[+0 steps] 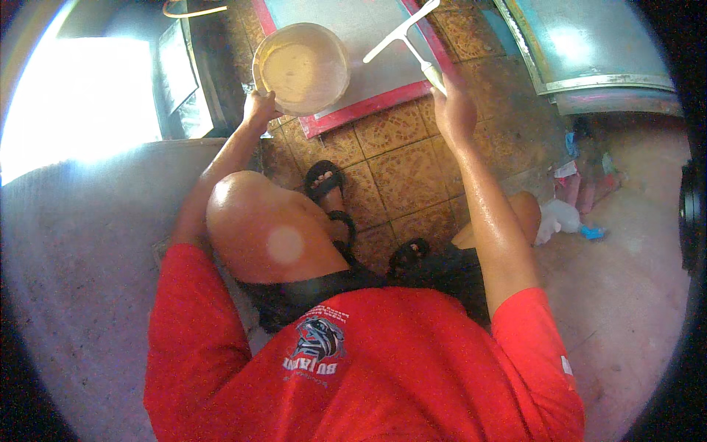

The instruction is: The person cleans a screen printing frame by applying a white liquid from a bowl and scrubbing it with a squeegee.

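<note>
My left hand (259, 109) grips the rim of a round, see-through plastic tub (300, 68) at the upper left of the middle. The tub has a yellowish-brown tone inside; I cannot tell whether that is its content or the floor seen through it. My right hand (454, 110) is closed around the pale handle of a white T-shaped squeegee (401, 33), its blade pointing up and away from me. Behind both lies a flat grey panel (375, 96) with a pinkish-red border, partly hidden by the tub. The squeegee is over the panel's right side; contact cannot be made out.
Brown patterned tiles (401, 162) cover the floor around my sandalled feet. A metal-framed panel (589, 44) stands at the far right. Crumpled plastic and scraps (563, 217) lie at the right. A grey ledge (96, 199) and a bright opening (81, 96) are on the left.
</note>
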The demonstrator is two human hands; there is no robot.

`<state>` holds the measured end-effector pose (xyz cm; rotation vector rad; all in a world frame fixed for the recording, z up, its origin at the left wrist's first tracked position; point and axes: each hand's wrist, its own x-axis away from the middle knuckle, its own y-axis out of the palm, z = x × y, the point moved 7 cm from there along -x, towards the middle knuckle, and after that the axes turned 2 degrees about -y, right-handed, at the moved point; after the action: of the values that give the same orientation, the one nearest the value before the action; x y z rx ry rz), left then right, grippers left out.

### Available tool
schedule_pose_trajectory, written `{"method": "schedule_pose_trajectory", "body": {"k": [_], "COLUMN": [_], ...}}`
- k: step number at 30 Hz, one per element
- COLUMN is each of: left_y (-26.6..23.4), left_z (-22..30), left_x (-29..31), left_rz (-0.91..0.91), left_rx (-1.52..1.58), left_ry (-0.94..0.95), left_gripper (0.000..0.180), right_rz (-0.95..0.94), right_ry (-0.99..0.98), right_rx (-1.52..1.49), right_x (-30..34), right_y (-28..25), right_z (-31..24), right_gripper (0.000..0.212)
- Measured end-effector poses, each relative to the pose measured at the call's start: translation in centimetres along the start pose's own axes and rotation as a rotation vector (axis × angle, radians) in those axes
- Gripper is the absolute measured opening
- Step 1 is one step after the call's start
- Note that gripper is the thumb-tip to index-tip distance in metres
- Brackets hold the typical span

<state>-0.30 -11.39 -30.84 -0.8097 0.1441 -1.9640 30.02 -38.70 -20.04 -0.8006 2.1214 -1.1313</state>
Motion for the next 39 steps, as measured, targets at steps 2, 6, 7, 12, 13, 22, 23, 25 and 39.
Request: {"method": "schedule_pose_trajectory", "body": {"k": [2,6,7,12,13,22,23,25,39], "left_y": [-0.6,-1.7,-1.5,-3.9,-3.4,-4.3,-3.5,-4.8,-7.4], "left_z": [0.1,0.1,0.0,-0.9,-0.8,0.5,1.1,-0.9,-5.5], "left_x": [-0.5,-1.2,-1.0,-1.4,-1.2,0.6,1.7,2.3,6.2], "left_rz": [-0.007,0.017,0.024,0.045,0.047,0.013,-0.052,-0.083,0.129], "left_rx": [-0.117,-0.256,-0.219,-0.492,-0.537,-0.703,-1.049,-0.017,0.638], "left_ry": [0.107,0.281,0.227,0.199,0.232,0.323,0.541,0.118,-0.165], "left_gripper": [0.032,0.031,0.031,0.032,0.031,0.037,0.037,0.036,0.042], "right_rz": [0.001,-0.033,-0.058,-0.054,-0.067,-0.162,-0.171,-0.174,-0.414], "right_ry": [0.007,0.110,0.145,0.123,0.140,0.262,0.300,0.304,0.097], "right_rx": [0.004,-0.059,-0.042,-0.018,-0.030,-0.179,-0.225,-0.172,-0.282], "right_x": [0.1,0.3,0.5,0.9,1.2,2.3,2.6,3.8,7.0], "right_y": [-0.8,-0.5,-0.3,0.5,0.9,2.1,2.6,3.5,14.9], "right_z": [-0.5,0.7,1.3,0.9,1.6,2.3,2.3,1.9,-9.1], "right_gripper": [0.036,0.033,0.033,0.033,0.033,0.034,0.034,0.034,0.033]}}
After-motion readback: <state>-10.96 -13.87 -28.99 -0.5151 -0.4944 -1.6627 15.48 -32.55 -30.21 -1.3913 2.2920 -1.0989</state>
